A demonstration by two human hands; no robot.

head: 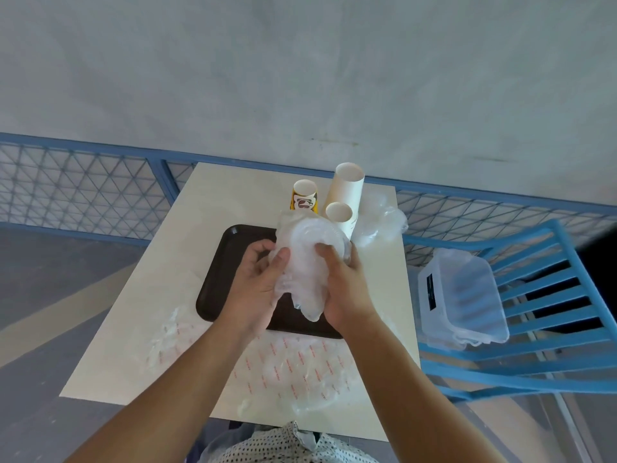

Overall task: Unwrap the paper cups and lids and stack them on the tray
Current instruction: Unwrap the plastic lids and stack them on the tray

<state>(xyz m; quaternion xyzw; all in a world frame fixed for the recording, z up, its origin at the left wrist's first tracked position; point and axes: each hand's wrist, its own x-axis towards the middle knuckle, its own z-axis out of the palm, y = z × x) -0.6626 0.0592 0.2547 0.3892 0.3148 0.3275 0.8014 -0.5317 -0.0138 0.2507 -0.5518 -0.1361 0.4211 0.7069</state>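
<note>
Head view shows both hands raised above the tray [217, 295], working on a stack of lids [312, 240] that is still inside its clear sleeve [305, 295]. The right hand [344, 289] curls round the stack from the side, thumb on top, and probably serves as the anchor. The left hand [257, 282] pinches the film between thumb and fingers on the opposite side, apparently to peel it off against that hold. Holding the pack over the tray looks deliberate, so freed lids need only a short drop.

The lids are round, white and translucent, with raised rims, and are nested flat. The sleeve is thin, glossy and crinkled, and its loose end hangs bunched below the hands.

Three cup stacks stand upright at the far side of the tray: a yellow printed stack [304, 197], a tall white stack [347, 185] and a shorter white stack [339, 212]. They are matte paper tapered tubes, mouths up. Whether they stand on the tray or just beyond it cannot be told, since the lids hide their bases.

The tray is dark, smooth and rectangular with rounded corners, and lies on a pale worktop [133, 312]. Crumpled clear film [384, 225] lies beside the cups, and flattened printed film [300, 362] lies on the near edge. To the right, a frosted plastic tub [464, 295] rests on a blue slatted chair [551, 329].
</note>
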